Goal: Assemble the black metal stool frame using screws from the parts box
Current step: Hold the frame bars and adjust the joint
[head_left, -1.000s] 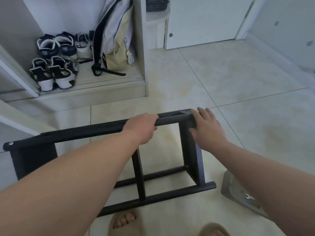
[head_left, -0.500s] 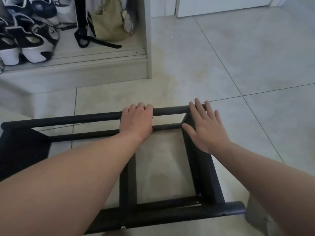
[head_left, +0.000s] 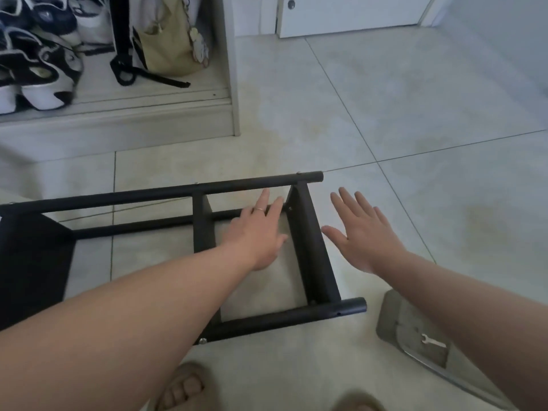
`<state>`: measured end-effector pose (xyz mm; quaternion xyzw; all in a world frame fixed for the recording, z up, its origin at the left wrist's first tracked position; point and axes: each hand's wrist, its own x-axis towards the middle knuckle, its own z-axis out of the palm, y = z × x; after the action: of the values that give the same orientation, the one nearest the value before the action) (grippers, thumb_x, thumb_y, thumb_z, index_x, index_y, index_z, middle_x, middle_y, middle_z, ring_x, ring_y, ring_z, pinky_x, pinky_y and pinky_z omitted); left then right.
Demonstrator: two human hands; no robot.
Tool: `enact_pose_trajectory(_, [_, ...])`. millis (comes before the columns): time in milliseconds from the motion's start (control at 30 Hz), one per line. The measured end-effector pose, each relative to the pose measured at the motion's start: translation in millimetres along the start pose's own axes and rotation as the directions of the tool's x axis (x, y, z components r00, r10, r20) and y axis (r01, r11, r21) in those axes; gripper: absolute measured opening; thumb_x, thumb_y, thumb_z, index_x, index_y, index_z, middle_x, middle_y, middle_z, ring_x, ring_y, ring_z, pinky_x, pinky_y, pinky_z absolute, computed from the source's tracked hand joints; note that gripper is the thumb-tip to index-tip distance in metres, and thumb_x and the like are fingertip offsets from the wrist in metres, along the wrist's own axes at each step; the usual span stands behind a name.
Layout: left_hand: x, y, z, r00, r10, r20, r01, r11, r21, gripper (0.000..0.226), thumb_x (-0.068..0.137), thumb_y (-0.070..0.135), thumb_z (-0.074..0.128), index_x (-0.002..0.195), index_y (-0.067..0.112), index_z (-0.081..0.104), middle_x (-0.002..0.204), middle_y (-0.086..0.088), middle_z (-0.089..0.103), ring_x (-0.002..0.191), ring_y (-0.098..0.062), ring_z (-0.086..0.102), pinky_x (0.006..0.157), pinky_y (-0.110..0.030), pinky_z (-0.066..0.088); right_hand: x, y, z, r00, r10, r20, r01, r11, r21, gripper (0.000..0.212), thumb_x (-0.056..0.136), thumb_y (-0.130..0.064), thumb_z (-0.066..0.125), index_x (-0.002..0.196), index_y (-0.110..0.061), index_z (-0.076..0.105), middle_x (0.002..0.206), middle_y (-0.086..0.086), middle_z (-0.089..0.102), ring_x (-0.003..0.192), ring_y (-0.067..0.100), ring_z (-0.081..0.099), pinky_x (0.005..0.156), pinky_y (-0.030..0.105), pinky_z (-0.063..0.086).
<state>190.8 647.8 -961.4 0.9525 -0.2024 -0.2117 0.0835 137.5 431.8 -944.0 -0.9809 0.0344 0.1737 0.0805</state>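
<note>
Stool frame [head_left: 314, 250] on floor [head_left: 415, 114], left hand [head_left: 258, 232] flat, fingers straight, over it, right hand [head_left: 364, 232] splayed just beside it.

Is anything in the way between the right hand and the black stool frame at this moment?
Nothing visible. The right hand, fingers spread, sits just right of the stool frame at its end piece, with only floor tile showing in the gap. The parts box with its wrench lies nearer the person, beside the forearm, outside that gap.

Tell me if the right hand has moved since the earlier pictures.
Yes: the right hand has slid rightward off the stool frame, now open above the floor, nearer the diagonal grout line.
</note>
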Motion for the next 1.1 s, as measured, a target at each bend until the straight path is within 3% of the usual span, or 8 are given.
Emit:
enact_pose_trajectory(233, [-37.8, 86.1, -1.7, 0.961, 0.277, 0.021, -0.278, 0.957, 0.082, 0.072, 0.103, 0.050, 0.038, 0.160, 0.024, 0.002, 0.169, -0.002, -0.007, 0.154, -0.030, 0.003, 0.122, -0.046, 0.021, -99.9, 65.1, -17.4, 0.997, 0.057, 0.053, -0.052, 0.995, -0.086, 0.071, 0.103, -0.058, 0.027, 0.161, -0.033, -0.005, 0.169, -0.013, -0.010, 0.156, 0.015, -0.012, 0.126, 0.040, 0.001])
enact_pose_trajectory(333, [-51.1, 123.4, 9.6, 0.906, 0.419, 0.065, -0.424, 0.893, 0.152, 0.071, 0.104, 0.050, 0.036, 0.160, 0.021, 0.004, 0.168, -0.005, -0.007, 0.154, -0.031, 0.001, 0.122, -0.046, 0.017, -137.6, 98.4, -16.1, 0.996, 0.073, 0.058, -0.066, 0.991, -0.112, 0.069, 0.103, -0.057, 0.029, 0.161, -0.033, -0.001, 0.169, -0.013, -0.003, 0.156, 0.015, -0.007, 0.124, 0.038, 0.003])
enact_pose_trajectory(500, [-63.5, 182.1, 35.1, 0.804, 0.574, 0.154, -0.594, 0.785, 0.176, 0.063, 0.103, 0.047, 0.037, 0.155, 0.016, 0.020, 0.168, -0.009, 0.003, 0.153, -0.030, 0.005, 0.120, -0.044, 0.019, -181.5, 151.1, 11.3, 0.970, 0.141, 0.200, -0.117, 0.985, -0.128, 0.066, 0.104, -0.055, 0.031, 0.162, -0.034, 0.007, 0.168, -0.012, 0.013, 0.155, 0.014, 0.008, 0.122, 0.035, 0.013])
enact_pose_trajectory(600, [-65.8, 206.2, 58.8, 0.748, 0.629, 0.213, -0.663, 0.724, 0.189, 0.058, 0.102, 0.045, 0.042, 0.150, 0.013, 0.032, 0.166, -0.012, 0.013, 0.153, -0.028, 0.008, 0.121, -0.043, 0.019, -186.4, 172.3, 36.8, 0.949, 0.183, 0.258, -0.169, 0.983, -0.076, 0.058, 0.105, -0.048, 0.037, 0.159, -0.030, 0.026, 0.161, -0.003, 0.036, 0.146, 0.023, 0.033, 0.114, 0.038, 0.032])
enact_pose_trajectory(700, [-63.0, 218.0, 85.9, 0.713, 0.632, 0.305, -0.699, 0.675, 0.237, 0.054, 0.104, 0.041, 0.042, 0.147, 0.011, 0.036, 0.165, -0.011, 0.019, 0.154, -0.028, 0.006, 0.121, -0.044, 0.018, -182.0, 186.6, 67.3, 0.909, 0.247, 0.334, -0.258, 0.966, -0.014, 0.043, 0.105, -0.037, 0.042, 0.147, -0.028, 0.046, 0.146, 0.000, 0.053, 0.132, 0.027, 0.049, 0.097, 0.037, 0.045])
enact_pose_trajectory(767, [-60.3, 219.8, 104.3, 0.701, 0.614, 0.362, -0.709, 0.651, 0.270, 0.049, 0.105, 0.037, 0.040, 0.146, 0.011, 0.039, 0.163, -0.011, 0.024, 0.154, -0.028, 0.005, 0.121, -0.045, 0.016, -175.3, 194.7, 87.7, 0.886, 0.264, 0.382, -0.279, 0.960, -0.017, 0.033, 0.104, -0.031, 0.041, 0.133, -0.025, 0.056, 0.134, 0.004, 0.061, 0.122, 0.030, 0.056, 0.083, 0.034, 0.045])
enact_pose_trajectory(900, [-56.8, 215.1, 131.9, 0.692, 0.616, 0.377, -0.720, 0.627, 0.298, 0.037, 0.105, 0.020, 0.035, 0.141, 0.011, 0.043, 0.150, -0.010, 0.044, 0.153, -0.026, 0.007, 0.121, -0.051, 0.012, -160.7, 207.5, 116.4, 0.819, 0.318, 0.477, -0.263, 0.948, -0.180, 0.030, 0.098, -0.020, 0.046, 0.124, -0.019, 0.061, 0.123, 0.009, 0.065, 0.111, 0.032, 0.063, 0.079, 0.031, 0.044])
enact_pose_trajectory(1100, [-50.1, 206.8, 147.5, 0.664, 0.702, 0.257, -0.746, 0.596, 0.297, 0.022, 0.104, 0.020, 0.037, 0.121, 0.017, 0.051, 0.128, -0.006, 0.059, 0.141, -0.026, 0.025, 0.112, -0.051, 0.025, -145.7, 230.6, 140.3, 0.842, 0.257, 0.474, -0.033, 0.902, -0.431, 0.021, 0.095, -0.022, 0.053, 0.108, -0.022, 0.070, 0.115, 0.000, 0.070, 0.115, 0.023, 0.058, 0.104, 0.039, 0.032])
